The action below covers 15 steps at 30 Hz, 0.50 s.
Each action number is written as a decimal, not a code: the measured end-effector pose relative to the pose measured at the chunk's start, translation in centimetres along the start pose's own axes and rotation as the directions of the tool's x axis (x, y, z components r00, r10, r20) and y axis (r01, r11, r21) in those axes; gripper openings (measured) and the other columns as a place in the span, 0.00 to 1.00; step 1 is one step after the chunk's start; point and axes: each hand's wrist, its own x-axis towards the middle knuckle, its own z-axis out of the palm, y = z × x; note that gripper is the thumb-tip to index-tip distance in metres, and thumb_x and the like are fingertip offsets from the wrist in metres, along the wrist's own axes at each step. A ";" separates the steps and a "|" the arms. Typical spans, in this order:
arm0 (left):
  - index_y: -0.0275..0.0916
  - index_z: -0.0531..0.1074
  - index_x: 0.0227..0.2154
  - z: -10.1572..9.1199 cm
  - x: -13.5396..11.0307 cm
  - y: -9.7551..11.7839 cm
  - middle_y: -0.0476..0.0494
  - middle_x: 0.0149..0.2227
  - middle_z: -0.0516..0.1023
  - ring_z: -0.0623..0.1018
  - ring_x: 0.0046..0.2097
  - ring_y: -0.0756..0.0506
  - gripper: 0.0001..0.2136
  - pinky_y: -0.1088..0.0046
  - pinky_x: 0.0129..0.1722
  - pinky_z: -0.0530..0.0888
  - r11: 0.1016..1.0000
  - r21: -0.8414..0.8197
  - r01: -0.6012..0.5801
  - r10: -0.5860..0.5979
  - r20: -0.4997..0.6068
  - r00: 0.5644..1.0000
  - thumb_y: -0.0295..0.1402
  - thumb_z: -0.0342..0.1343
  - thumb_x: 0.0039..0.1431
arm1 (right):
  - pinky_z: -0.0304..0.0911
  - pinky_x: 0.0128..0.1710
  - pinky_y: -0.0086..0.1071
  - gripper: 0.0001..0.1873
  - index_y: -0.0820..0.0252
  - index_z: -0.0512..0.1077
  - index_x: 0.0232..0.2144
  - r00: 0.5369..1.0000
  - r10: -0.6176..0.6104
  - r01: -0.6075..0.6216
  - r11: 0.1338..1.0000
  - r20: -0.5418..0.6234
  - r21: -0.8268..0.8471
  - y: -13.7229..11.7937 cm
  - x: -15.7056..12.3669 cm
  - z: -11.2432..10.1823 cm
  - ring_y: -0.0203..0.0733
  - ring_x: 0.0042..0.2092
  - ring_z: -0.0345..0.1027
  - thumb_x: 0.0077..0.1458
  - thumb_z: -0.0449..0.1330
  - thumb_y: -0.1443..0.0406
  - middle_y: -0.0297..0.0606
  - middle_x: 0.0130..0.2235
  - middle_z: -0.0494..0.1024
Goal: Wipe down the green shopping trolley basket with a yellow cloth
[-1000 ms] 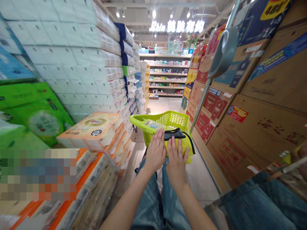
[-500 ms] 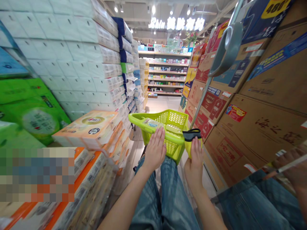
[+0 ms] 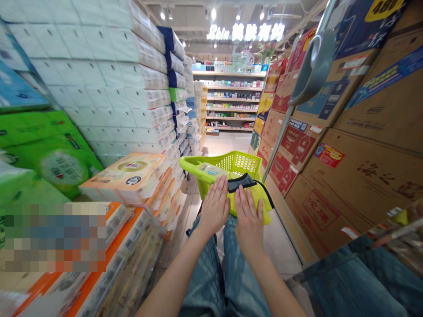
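A lime-green shopping basket [image 3: 243, 162] stands on the aisle floor in front of my knees. A yellow-green fabric item with a black trim [image 3: 262, 196] lies draped over its near rim. My right hand [image 3: 249, 218] rests flat on that fabric, fingers stretched out. My left hand [image 3: 215, 203] lies flat beside it, fingers straight, touching the basket's near rim and the edge of the fabric. A small packet with a blue label [image 3: 211, 171] lies on the basket's left rim, just beyond my left fingertips.
Stacked tissue packs [image 3: 128, 176] wall the left side. Cardboard cartons [image 3: 357, 176] line the right. The basket's grey pull handle [image 3: 312, 66] rises to the upper right. The floor runs ahead to stocked shelves [image 3: 231, 101]. A person in denim [image 3: 363, 281] is at the lower right.
Half a second ago my right hand held the fabric item upright at the basket's right side. Now it lies over the near rim with my right hand flat on it. My left hand barely moved.
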 end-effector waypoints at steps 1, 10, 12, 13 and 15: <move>0.33 0.37 0.69 0.0 0.0 0.0 0.36 0.70 0.49 0.45 0.71 0.43 0.30 0.56 0.67 0.55 1.000 -0.002 0.001 -0.001 -0.005 1.000 0.28 0.38 0.66 | 0.35 0.69 0.52 0.40 0.59 0.44 0.69 1.000 0.007 -0.007 1.000 0.002 0.017 0.6 -0.5 -0.2 0.44 0.71 0.39 0.55 0.43 0.78 0.40 0.69 0.54; 0.34 0.36 0.69 -0.1 0.0 0.3 0.38 0.71 0.48 0.45 0.71 0.43 0.31 0.56 0.68 0.54 0.999 -0.029 0.025 -0.025 0.007 1.000 0.28 0.38 0.66 | 0.45 0.67 0.57 0.45 0.58 0.33 0.70 0.976 0.205 -0.192 0.969 -0.069 0.157 2.9 -1.4 -0.6 0.46 0.71 0.38 0.52 0.42 0.80 0.45 0.71 0.47; 0.34 0.36 0.69 -0.1 0.0 0.3 0.37 0.71 0.48 0.45 0.71 0.42 0.31 0.56 0.68 0.54 0.999 -0.025 0.023 -0.023 0.004 1.000 0.28 0.38 0.66 | 0.46 0.66 0.56 0.44 0.59 0.31 0.70 0.975 0.202 -0.192 0.976 -0.093 0.106 1.7 -1.2 0.3 0.47 0.72 0.35 0.54 0.41 0.80 0.48 0.70 0.47; 0.34 0.36 0.69 -0.1 0.0 0.2 0.37 0.71 0.48 0.45 0.71 0.42 0.31 0.56 0.68 0.54 1.000 -0.023 0.020 -0.019 0.003 1.000 0.28 0.38 0.66 | 0.47 0.66 0.56 0.43 0.60 0.30 0.69 0.977 0.187 -0.179 0.981 -0.103 0.079 1.0 -1.1 0.8 0.47 0.72 0.34 0.56 0.41 0.79 0.48 0.70 0.48; 0.34 0.36 0.69 -0.1 0.0 0.1 0.36 0.71 0.48 0.46 0.71 0.43 0.30 0.56 0.68 0.54 1.000 -0.018 0.010 -0.010 0.000 1.000 0.29 0.38 0.66 | 0.46 0.66 0.55 0.41 0.60 0.32 0.69 0.985 0.142 -0.138 0.990 -0.098 0.039 -0.4 -0.7 1.7 0.46 0.72 0.35 0.58 0.42 0.78 0.49 0.69 0.51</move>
